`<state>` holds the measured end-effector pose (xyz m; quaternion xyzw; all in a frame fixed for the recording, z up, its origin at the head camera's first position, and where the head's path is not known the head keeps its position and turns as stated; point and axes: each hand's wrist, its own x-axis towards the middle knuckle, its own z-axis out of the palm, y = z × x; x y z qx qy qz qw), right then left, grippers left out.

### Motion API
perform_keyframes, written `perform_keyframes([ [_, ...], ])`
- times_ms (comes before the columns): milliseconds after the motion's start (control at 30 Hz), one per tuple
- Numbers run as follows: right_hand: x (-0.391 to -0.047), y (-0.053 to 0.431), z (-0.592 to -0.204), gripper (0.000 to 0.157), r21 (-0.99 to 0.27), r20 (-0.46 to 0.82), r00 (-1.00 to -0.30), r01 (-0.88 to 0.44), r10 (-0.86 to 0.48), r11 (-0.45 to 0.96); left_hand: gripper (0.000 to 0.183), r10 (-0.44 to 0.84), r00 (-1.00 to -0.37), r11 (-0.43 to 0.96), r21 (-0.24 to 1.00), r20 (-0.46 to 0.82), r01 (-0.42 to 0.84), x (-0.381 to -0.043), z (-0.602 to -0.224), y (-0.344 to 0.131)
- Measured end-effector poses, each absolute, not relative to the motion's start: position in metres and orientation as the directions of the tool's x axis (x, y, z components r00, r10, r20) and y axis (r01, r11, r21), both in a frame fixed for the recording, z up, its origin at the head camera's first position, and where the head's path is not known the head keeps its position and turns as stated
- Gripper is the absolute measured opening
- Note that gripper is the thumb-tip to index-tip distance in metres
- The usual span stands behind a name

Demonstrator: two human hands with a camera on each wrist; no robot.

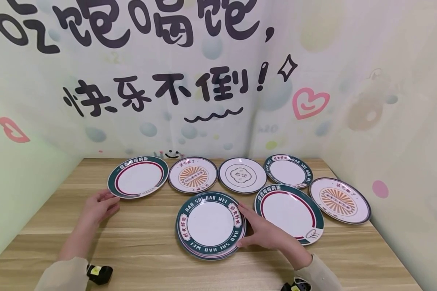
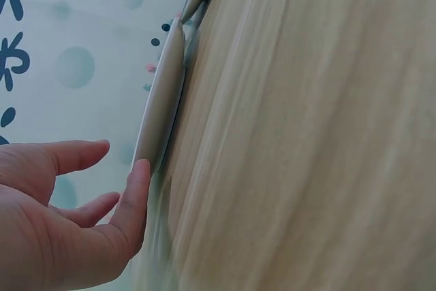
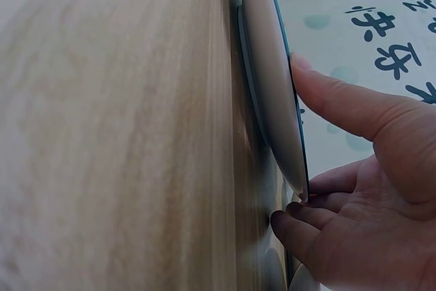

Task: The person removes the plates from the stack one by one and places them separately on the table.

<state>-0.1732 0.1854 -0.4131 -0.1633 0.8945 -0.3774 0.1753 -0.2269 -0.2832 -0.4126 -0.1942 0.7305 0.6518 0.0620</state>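
Observation:
A green-rimmed plate (image 1: pixel 209 222) with white lettering lies in the middle of the table, a pinkish edge showing beneath its rim. At its right side my right hand (image 1: pixel 264 232) holds the rim, thumb toward the near side and fingers farther back. In the right wrist view the thumb and fingertips curve round the rim of this plate (image 3: pixel 272 80). My left hand (image 1: pixel 100 207) touches the lower left rim of the back-left plate (image 1: pixel 138 178), green with a red ring. One fingertip meets that plate's edge (image 2: pixel 161 100) in the left wrist view, while the thumb stands apart.
Along the back lie an orange sunburst plate (image 1: pixel 193 175), a white plate with a central emblem (image 1: pixel 227 182) and a green-lettered plate (image 1: pixel 287 170). A red-ringed plate (image 1: pixel 289 214) and another sunburst plate (image 1: pixel 339 201) lie right on the wooden table (image 1: pixel 138 246). Printed cloth walls border it.

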Motion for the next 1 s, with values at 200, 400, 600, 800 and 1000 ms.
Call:
perform_keyframes([
  [200,-0.173,0.186,-0.413,0.105,-0.729,-0.185,-0.884,-0.169,-0.429,0.664,0.078,-0.149,-0.930,0.063,0.936,-0.335,-0.347,-0.222,-0.414,-0.280],
  [400,-0.173,0.186,-0.414,0.105,-0.725,-0.182,-0.884,-0.176,-0.431,0.666,0.079,-0.099,-0.940,0.049,0.942,-0.326,-0.332,-0.217,-0.417,-0.276],
  [600,-0.174,0.186,-0.414,0.105,-0.726,-0.181,-0.884,-0.175,-0.431,0.665,0.079,-0.039,-0.949,0.053,0.948,-0.312,-0.314,-0.214,-0.420,-0.270],
  [800,-0.174,0.186,-0.414,0.105,-0.729,-0.183,-0.883,-0.173,-0.432,0.662,0.078,-0.010,-0.959,0.064,0.957,-0.283,-0.283,-0.210,-0.424,-0.263],
  [1000,-0.174,0.186,-0.414,0.105,-0.728,-0.189,-0.885,-0.165,-0.425,0.666,0.074,0.038,-0.964,0.084,0.962,-0.262,-0.258,-0.206,-0.425,-0.254],
])
